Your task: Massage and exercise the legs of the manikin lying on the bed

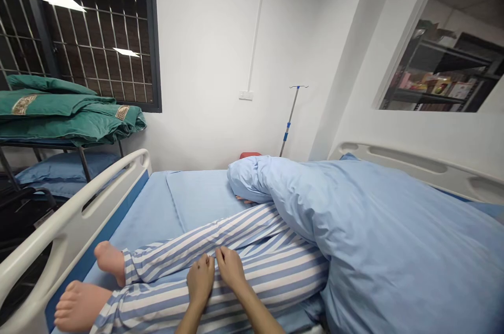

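Blue-and-white striped trousers (275, 271) cover the legs of a figure lying on the bed, seemingly a care manikin. Its two bare feet (82, 305) point to the left. Over the near leg, my left hand (200, 277) is closed, its fingers curled down on the trouser cloth. My right hand (231, 267) sits close beside it, also closed on the cloth; the fingertips of both are hidden. A light blue quilt (378, 234) covers the figure from the hips up. Some fingers (246, 200) of the figure show under the quilt's folded edge.
The bed's cream end board (74, 208) rises at the left, another headboard (409, 160) at the right. A blue sheet (189, 192) covers the mattress. Behind stands an IV pole (290, 121) by a red object (250, 155). Green folded bedding (71, 113) lies on a rack at left.
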Action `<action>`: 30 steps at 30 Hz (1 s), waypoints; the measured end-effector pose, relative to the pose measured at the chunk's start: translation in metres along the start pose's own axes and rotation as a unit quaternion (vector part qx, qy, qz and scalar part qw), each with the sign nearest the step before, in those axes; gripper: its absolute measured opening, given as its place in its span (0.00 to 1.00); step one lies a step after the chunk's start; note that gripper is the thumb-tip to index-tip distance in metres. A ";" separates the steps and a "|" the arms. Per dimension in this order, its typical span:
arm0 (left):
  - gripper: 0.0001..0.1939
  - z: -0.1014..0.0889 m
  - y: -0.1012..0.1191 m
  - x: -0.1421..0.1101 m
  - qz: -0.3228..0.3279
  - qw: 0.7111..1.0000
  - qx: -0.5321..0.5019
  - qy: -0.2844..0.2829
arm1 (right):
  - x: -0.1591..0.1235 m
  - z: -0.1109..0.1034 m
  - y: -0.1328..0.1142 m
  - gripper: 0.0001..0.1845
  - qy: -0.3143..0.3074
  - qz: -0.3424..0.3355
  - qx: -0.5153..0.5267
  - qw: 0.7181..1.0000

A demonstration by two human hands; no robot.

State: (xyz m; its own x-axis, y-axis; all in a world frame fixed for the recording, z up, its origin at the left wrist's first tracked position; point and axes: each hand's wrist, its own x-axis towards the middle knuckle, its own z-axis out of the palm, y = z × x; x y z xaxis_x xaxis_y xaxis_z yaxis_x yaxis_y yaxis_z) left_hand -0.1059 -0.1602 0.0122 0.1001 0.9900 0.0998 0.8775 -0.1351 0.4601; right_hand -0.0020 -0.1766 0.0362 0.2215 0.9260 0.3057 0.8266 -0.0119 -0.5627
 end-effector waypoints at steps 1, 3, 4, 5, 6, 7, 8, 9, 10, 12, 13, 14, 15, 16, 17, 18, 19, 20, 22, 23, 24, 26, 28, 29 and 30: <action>0.16 -0.001 0.001 0.000 -0.002 1.000 0.001 0.003 | 0.003 -0.007 -0.002 0.21 0.005 -0.010 0.013 1.000; 0.16 -0.002 0.003 -0.001 0.001 1.000 0.006 0.007 | 0.007 -0.013 -0.005 0.22 0.018 -0.025 0.046 0.998; 0.16 -0.002 0.003 -0.001 0.004 1.000 0.009 0.008 | 0.007 -0.013 -0.006 0.22 0.022 -0.029 0.061 0.997; 0.16 -0.003 0.003 -0.002 0.007 1.000 0.011 0.008 | 0.006 -0.009 -0.006 0.23 0.024 -0.029 0.072 0.997; 0.16 -0.003 0.003 -0.002 0.008 1.000 0.013 0.007 | 0.003 -0.004 -0.005 0.23 0.024 -0.027 0.075 0.996; 0.16 -0.003 0.003 -0.002 0.008 1.000 0.015 0.004 | -0.001 0.003 -0.004 0.22 0.025 -0.022 0.068 0.997; 0.16 -0.003 0.002 -0.002 0.008 1.000 0.018 0.001 | -0.006 0.011 -0.002 0.22 0.029 -0.014 0.053 0.998; 0.17 -0.003 0.002 -0.002 0.008 1.000 0.022 -0.004 | -0.011 0.018 0.000 0.21 0.034 -0.003 0.031 0.999; 0.17 -0.003 0.002 -0.002 0.009 1.000 0.026 -0.008 | -0.016 0.024 0.002 0.20 0.041 0.007 0.008 0.999; 0.18 -0.002 0.002 -0.002 0.009 0.999 0.032 -0.010 | -0.021 0.031 0.004 0.18 0.047 0.017 -0.025 0.998; 0.18 -0.002 0.002 -0.002 0.011 0.999 0.033 -0.010 | -0.022 0.032 0.005 0.18 0.047 0.016 -0.030 0.998; 0.18 -0.002 0.003 -0.003 0.012 0.999 0.034 -0.010 | -0.022 0.031 0.005 0.18 0.046 0.011 -0.029 0.998; 0.18 -0.002 0.003 -0.003 0.014 0.999 0.034 -0.010 | -0.022 0.030 0.006 0.19 0.045 0.009 -0.026 0.999; 0.18 -0.001 0.003 -0.003 0.016 0.999 0.034 -0.010 | -0.022 0.029 0.006 0.19 0.046 0.009 -0.023 0.999; 0.18 -0.001 0.002 -0.002 0.019 0.999 0.031 -0.011 | -0.021 0.028 0.006 0.20 0.049 0.011 -0.018 0.999; 0.17 -0.001 0.002 -0.001 0.019 0.999 0.023 -0.013 | -0.021 0.028 0.006 0.20 0.051 0.014 -0.013 0.998; 0.17 -0.001 0.001 0.001 0.017 1.000 0.010 -0.018 | -0.020 0.028 0.006 0.20 0.054 0.018 -0.007 0.998; 0.17 -0.001 0.001 0.003 0.012 0.999 -0.013 -0.028 | -0.020 0.028 0.006 0.21 0.056 0.021 0.002 0.998; 0.16 -0.002 0.001 0.008 0.005 0.996 -0.076 -0.055 | -0.019 0.029 0.007 0.21 0.062 0.026 0.027 0.997; 0.16 -0.003 0.001 0.011 0.004 0.992 -0.105 -0.068 | -0.019 0.029 0.008 0.22 0.063 0.028 0.044 0.997; 0.16 -0.004 0.003 0.014 0.007 0.989 -0.129 -0.076 | -0.018 0.029 0.008 0.22 0.065 0.031 0.065 0.995; 0.16 -0.007 0.007 0.018 0.019 0.983 -0.161 -0.082 | -0.016 0.028 0.010 0.23 0.074 0.039 0.114 0.990; 0.17 -0.013 0.015 0.020 0.027 0.978 -0.191 -0.081 | -0.013 0.026 0.012 0.24 0.084 0.048 0.167 0.981; 0.18 -0.016 0.020 0.022 0.030 0.974 -0.210 -0.080 | -0.012 0.025 0.013 0.25 0.087 0.051 0.190 0.977; 0.18 -0.020 0.026 0.023 0.034 0.969 -0.230 -0.077 | -0.011 0.024 0.013 0.25 0.087 0.051 0.211 0.972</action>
State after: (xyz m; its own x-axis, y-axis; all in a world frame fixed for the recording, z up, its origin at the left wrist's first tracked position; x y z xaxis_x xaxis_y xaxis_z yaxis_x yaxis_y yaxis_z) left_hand -0.0898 -0.1420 0.0438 0.2506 0.9677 0.0262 0.5678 -0.1689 0.8057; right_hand -0.0063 -0.1783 0.0068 0.4053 0.8497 0.3372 0.5188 0.0899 -0.8502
